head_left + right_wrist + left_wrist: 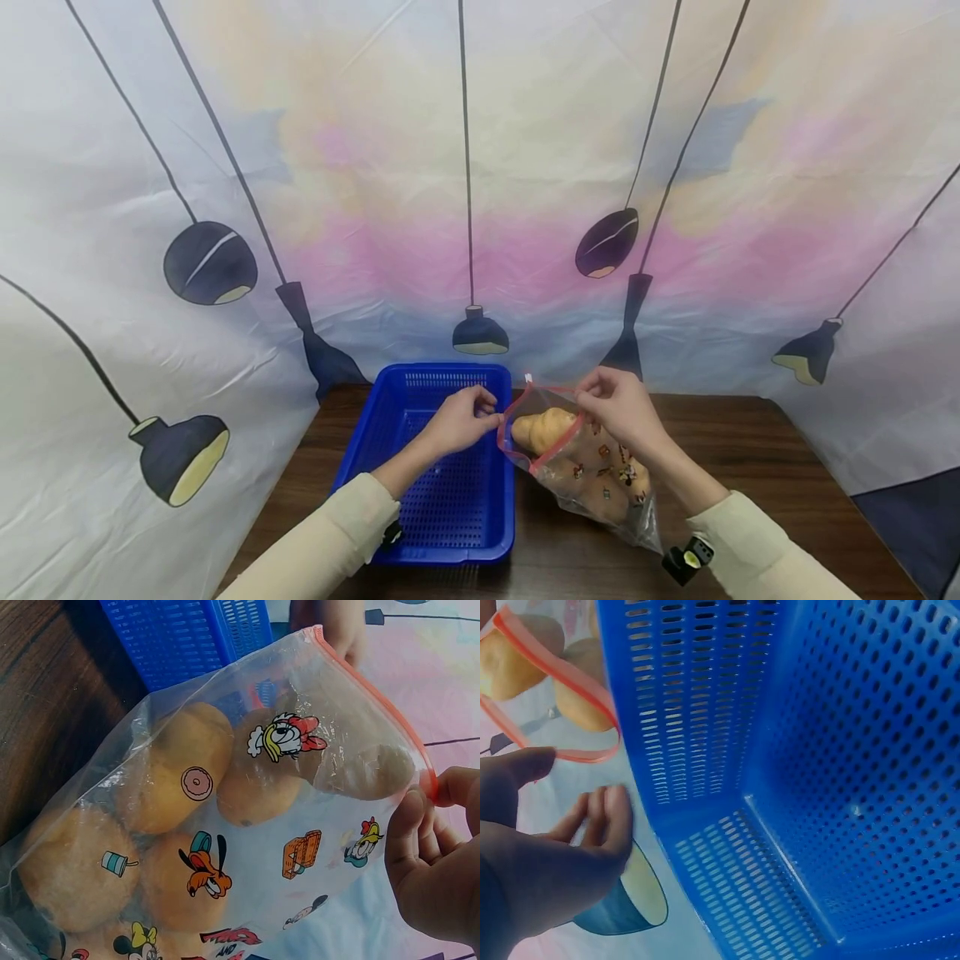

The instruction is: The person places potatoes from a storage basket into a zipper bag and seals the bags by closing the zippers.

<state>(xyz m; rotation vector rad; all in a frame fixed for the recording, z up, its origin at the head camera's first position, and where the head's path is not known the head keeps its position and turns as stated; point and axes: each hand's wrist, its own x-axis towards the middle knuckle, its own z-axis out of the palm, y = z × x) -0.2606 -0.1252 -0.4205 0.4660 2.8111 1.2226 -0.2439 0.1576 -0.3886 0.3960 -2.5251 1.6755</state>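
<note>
A clear zip bag (643, 527) with red edging and cartoon prints lies tilted on the table, its mouth spread apart. Several potatoes (180, 769) fill it, and one potato (553, 427) shows at the opening. My right hand (618, 406) pinches the red edge (409, 742) between thumb and fingers at the mouth's right side. At the opposite side is my left hand (459, 421), its thumb tip right at the red strip (585, 756) and its other fingers loosely bent, apart from the thumb. The left hand overlaps a blue plastic basket (502, 500).
The perforated basket stands left of the bag on a dark wooden table (750, 467). Behind the table hangs a cloth backdrop (540, 167) printed with lamps. A dark blue surface (918, 517) shows beyond the table's right edge.
</note>
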